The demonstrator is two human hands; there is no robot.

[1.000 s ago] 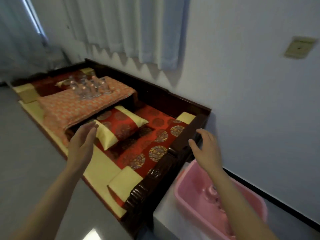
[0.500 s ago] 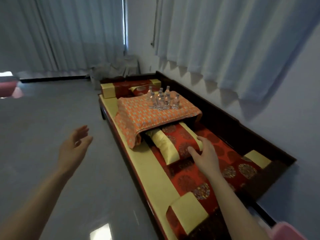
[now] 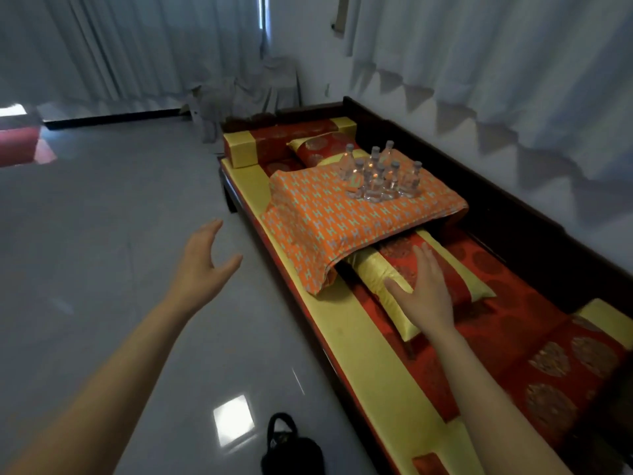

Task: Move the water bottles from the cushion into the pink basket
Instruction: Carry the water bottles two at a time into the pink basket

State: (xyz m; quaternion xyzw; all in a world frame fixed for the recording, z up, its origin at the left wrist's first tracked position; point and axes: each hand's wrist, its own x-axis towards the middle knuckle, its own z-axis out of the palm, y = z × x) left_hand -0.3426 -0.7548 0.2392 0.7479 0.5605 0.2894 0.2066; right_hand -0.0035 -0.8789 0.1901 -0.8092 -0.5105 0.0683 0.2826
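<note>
Pale curtains [image 3: 479, 63] are hanging along the walls of this room, and grey glossy floor [image 3: 102, 234] is spreading out to my left, catching a bright patch of light near my forearm. Along the wall a low dark wooden daybed [image 3: 534, 221] is running away from me, covered in red and yellow patterned padding. An orange cushion [image 3: 342, 221] printed with small pale H shapes is lying across it, raised above the padding, and the water bottles [image 3: 380, 176] are standing on its far end in a tight upright cluster. They are small, clear and glassy-looking with pale caps, so crowded together that I cannot count them surely. I am holding my left hand [image 3: 202, 265] out over the floor, empty, fingers loosely spread and thumb apart, well short of the cushion. I am reaching my right hand [image 3: 424, 296] forward with the palm down and fingers stretched flat, gripping nothing, over a red and yellow pillow [image 3: 455, 272] that is poking out from under the cushion's near edge; whether the palm is touching the pillow I cannot tell. A small black bag [image 3: 291, 450] is sitting on the floor beside the daybed, close to me.
</note>
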